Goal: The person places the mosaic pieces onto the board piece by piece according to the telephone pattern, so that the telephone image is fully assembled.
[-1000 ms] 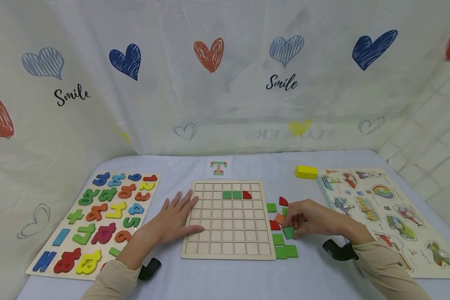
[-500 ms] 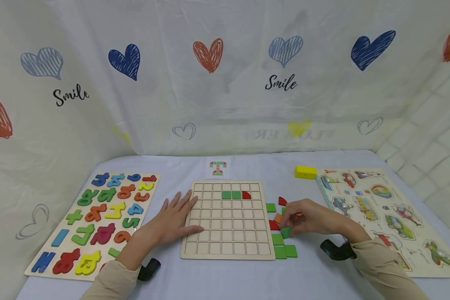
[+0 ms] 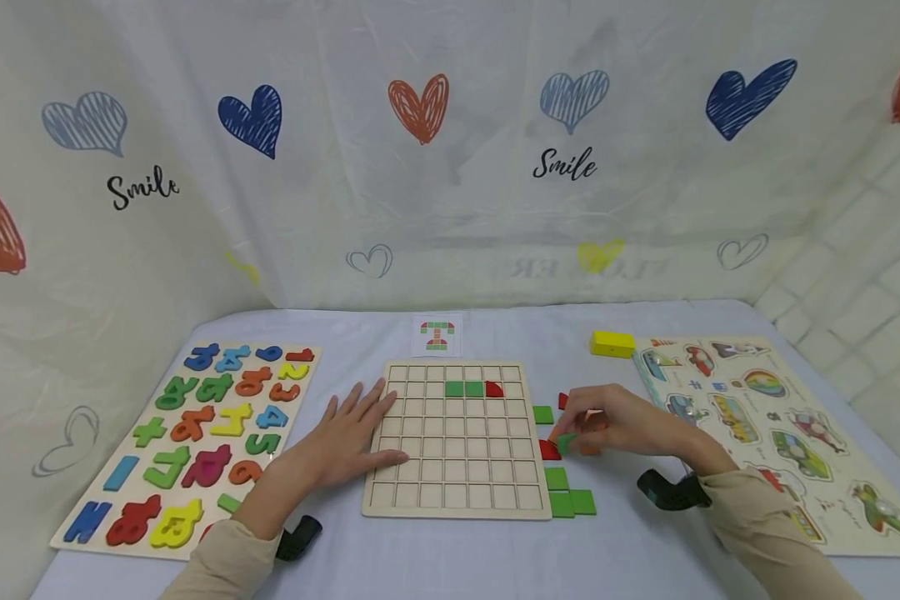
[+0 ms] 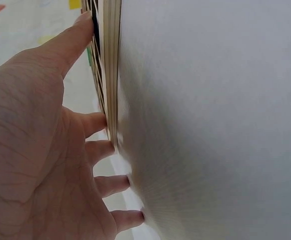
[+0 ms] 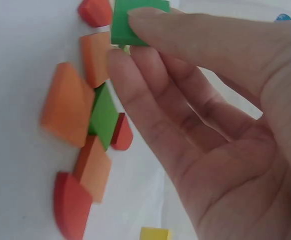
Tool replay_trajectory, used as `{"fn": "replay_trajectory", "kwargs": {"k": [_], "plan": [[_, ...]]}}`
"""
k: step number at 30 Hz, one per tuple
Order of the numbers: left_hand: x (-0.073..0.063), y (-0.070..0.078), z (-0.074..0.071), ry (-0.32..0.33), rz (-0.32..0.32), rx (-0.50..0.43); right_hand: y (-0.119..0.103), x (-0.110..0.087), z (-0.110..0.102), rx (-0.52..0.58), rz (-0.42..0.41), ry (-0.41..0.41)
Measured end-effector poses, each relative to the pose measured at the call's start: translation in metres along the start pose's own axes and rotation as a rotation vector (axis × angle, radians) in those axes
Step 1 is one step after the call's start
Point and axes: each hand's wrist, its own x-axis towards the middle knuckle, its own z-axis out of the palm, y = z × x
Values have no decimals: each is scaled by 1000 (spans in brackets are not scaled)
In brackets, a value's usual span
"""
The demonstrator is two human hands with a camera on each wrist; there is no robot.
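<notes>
A wooden grid board [image 3: 456, 483] lies in the middle of the table. In its second row sit two green square tiles [image 3: 465, 389] and a red quarter-round tile [image 3: 494, 389]. My left hand [image 3: 345, 442] rests at the board's left edge, fingers spread, the thumb over the grid. Right of the board, my right hand [image 3: 615, 425] pinches a green square tile [image 5: 138, 27] between thumb and fingers, above the loose pieces. Beneath it in the right wrist view lie orange tiles [image 5: 68, 105], another green tile [image 5: 104, 117] and red quarter-rounds [image 5: 73, 205].
Several green tiles [image 3: 557, 479] lie along the board's right edge. A pattern card [image 3: 438, 337] stands behind the board. A letter-and-number board [image 3: 138, 433] is at left. At right are a picture puzzle board [image 3: 765, 450] and a yellow block [image 3: 612, 343].
My right hand has lifted the green square tile from the table and moved it slightly up and left. The left hand stays in place.
</notes>
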Motion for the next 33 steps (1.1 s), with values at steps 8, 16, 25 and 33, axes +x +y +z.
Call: {"fn": "replay_trajectory", "kwargs": {"k": [8,16,25,33], "plan": [[0,0,-2,4,5,-14,-1,22,-1,8,-12,63],[2,-1,0,6,-2,-9,-8,52,11,68,-25,75],[2,1,-1,1,-4,-10,-18,89,27,120,-51,124],[1,1,-1,-6,-5,-7,-20,124,42,77,-94,194]]}}
